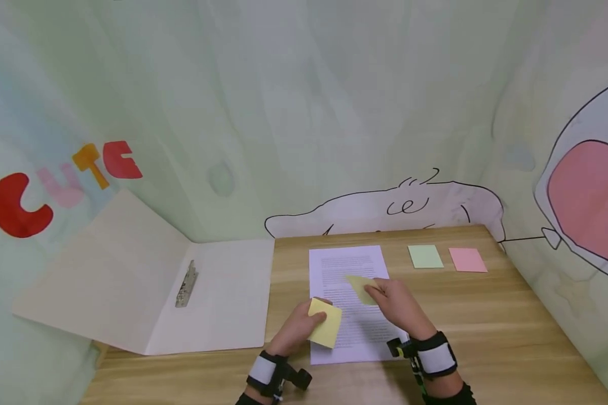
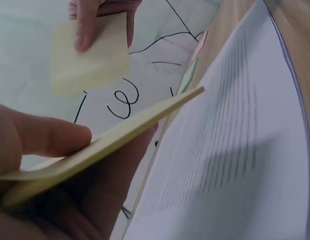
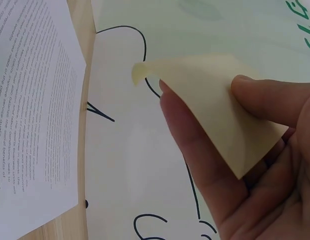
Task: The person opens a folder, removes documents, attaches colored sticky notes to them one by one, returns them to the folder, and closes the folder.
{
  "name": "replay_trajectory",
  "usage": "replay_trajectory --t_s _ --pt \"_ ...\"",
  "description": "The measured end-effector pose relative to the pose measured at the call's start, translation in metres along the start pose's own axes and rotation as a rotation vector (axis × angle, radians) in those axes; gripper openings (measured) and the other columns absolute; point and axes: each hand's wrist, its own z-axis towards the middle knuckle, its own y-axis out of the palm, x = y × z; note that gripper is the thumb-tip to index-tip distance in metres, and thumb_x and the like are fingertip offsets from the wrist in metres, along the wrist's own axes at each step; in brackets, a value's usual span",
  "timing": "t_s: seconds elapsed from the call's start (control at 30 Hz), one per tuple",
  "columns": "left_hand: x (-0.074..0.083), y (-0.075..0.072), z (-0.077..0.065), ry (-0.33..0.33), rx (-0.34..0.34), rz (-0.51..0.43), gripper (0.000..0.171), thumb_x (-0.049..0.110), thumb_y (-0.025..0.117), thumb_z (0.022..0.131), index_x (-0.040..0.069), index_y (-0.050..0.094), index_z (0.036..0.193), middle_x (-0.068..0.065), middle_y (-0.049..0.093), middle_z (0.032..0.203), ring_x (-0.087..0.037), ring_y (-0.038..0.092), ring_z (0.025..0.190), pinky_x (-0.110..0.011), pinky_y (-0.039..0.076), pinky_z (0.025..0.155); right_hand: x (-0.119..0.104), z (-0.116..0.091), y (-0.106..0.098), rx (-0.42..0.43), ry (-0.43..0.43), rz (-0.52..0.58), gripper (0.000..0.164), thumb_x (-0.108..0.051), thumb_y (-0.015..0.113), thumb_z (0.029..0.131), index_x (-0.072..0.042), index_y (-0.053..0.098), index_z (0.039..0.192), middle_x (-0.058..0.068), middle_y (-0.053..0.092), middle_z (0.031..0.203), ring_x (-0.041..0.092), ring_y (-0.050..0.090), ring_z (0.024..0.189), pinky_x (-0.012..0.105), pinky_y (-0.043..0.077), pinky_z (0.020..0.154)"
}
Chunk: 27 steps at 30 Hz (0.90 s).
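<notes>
My left hand point(image 1: 298, 327) grips a pad of yellow sticky notes point(image 1: 326, 324), thumb on top and fingers beneath. In the left wrist view the pad point(image 2: 120, 135) is seen edge-on as a thick stack. A single yellow sticky note point(image 1: 361, 288) is pinched between thumb and fingers of my right hand point(image 1: 402, 306). One corner of that note point(image 3: 215, 105) curls in the right wrist view. Both hands are above a printed sheet of paper point(image 1: 347, 264) lying on the table, the note apart from the pad.
A green sticky pad point(image 1: 425, 256) and a pink sticky pad point(image 1: 468, 260) lie at the table's back right. To the left an open white folder point(image 1: 228, 292) with a metal clip point(image 1: 186, 286) has its cover leaning up. A printed cloth point(image 1: 304, 112) hangs behind the wooden table point(image 1: 501, 326).
</notes>
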Motion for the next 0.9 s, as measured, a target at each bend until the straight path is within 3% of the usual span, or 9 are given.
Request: replay_trajectory --t_s 0.17,0.4,0.73,0.83,0.9 --pt "-0.006 -0.021 -0.024 -0.004 0.048 0.130 0.034 0.006 0.053 0.088 -0.004 0.051 0.120 -0.009 0.057 0.093 -0.016 0.055 0.070 -0.030 0.046 0.058 0.003 -0.003 0.000 -0.001 -0.028 -0.012 0.042 -0.020 0.058 0.095 -0.013 0.038 0.059 -0.007 0.025 0.054 0.007 0.022 0.048 0.021 0.022 0.046" --pt "-0.018 -0.047 -0.057 -0.003 0.177 0.249 0.029 -0.001 0.059 0.080 0.002 0.054 0.108 -0.006 0.052 0.085 -0.017 0.052 0.071 -0.028 0.044 0.056 0.002 -0.001 0.002 -0.014 -0.049 -0.030 0.043 -0.020 0.059 0.094 -0.013 0.038 0.058 -0.008 0.024 0.054 0.006 0.022 0.048 0.021 0.021 0.046" --pt "-0.037 -0.064 -0.089 -0.074 0.247 0.187 0.029 -0.003 0.056 0.081 -0.004 0.055 0.110 -0.005 0.054 0.082 -0.017 0.053 0.063 -0.028 0.045 0.051 0.004 -0.003 0.003 -0.038 -0.032 -0.023 0.043 -0.022 0.058 0.095 -0.014 0.038 0.058 -0.008 0.024 0.053 0.007 0.022 0.047 0.021 0.021 0.046" --pt "-0.042 -0.066 -0.093 -0.066 0.268 0.183 0.030 -0.006 0.055 0.079 -0.004 0.055 0.109 -0.008 0.057 0.086 -0.018 0.054 0.065 -0.028 0.046 0.053 0.003 -0.003 0.005 -0.052 -0.024 -0.007 0.042 -0.023 0.058 0.095 -0.014 0.039 0.058 -0.008 0.024 0.053 0.007 0.022 0.046 0.021 0.021 0.045" --pt "-0.045 -0.067 -0.095 -0.044 0.282 0.230 0.031 -0.009 0.057 0.077 -0.003 0.056 0.107 -0.012 0.059 0.093 -0.019 0.054 0.071 -0.028 0.045 0.058 0.003 -0.003 0.005 -0.056 -0.023 0.003 0.042 -0.022 0.058 0.095 -0.014 0.040 0.058 -0.007 0.024 0.053 0.007 0.022 0.045 0.021 0.021 0.045"
